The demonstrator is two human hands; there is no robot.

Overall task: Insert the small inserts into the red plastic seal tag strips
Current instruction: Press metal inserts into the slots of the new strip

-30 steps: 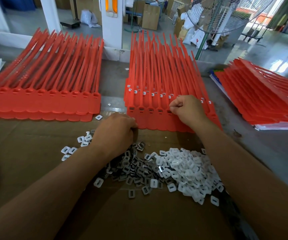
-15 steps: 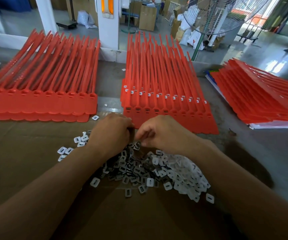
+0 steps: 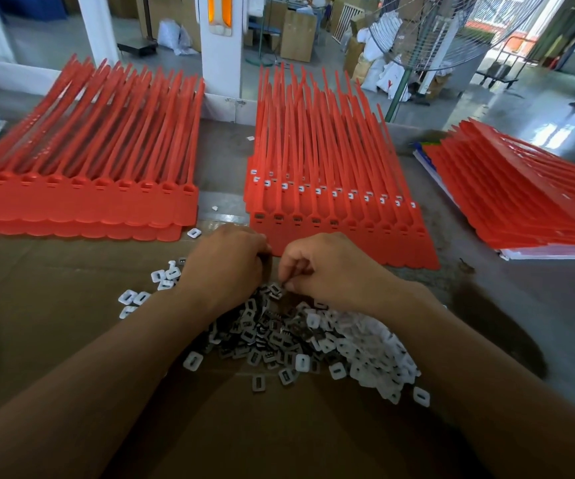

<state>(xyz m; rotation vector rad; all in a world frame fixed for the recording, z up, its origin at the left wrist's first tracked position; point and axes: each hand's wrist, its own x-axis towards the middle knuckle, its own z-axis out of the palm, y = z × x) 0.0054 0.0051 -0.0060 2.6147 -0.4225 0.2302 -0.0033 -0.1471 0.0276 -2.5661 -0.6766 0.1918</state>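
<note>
A: Inserts (image 3: 313,340): a loose heap on the cardboard (image 3: 54,323), right under your wrists. Keeps every pick short.

B: Agreed. Your right hand (image 3: 331,271) pinches one of them, thumb against forefinger, at the heap's far edge. Your left hand (image 3: 225,267) is curled, knuckles up, close beside it. I cannot tell what it holds, the fingers are hidden.

A: The middle stack of strips (image 3: 331,160) lies just beyond your hands, heads toward you and tails fanned away. That's probably so the sockets face you. The rows behind show white bits in the heads. In the front row, the heads on the right look unfilled.

B: So I'd say you're mid-pick, and the next seat is on that front row.

A: Edges: the front edge of the stack meets the far edge of the cardboard, nearly touching your knuckles. Not much room to lift there.

B: There's more room sideways. A bare gap runs between the middle stack and the left stack (image 3: 82,202), with a stray insert (image 3: 193,233) just beside the left stack's corner. The right stack (image 3: 521,209) is well apart, with grey table (image 3: 486,299) between.

A: The near side of the heap is open cardboard, so your forearms can slide freely.
</note>
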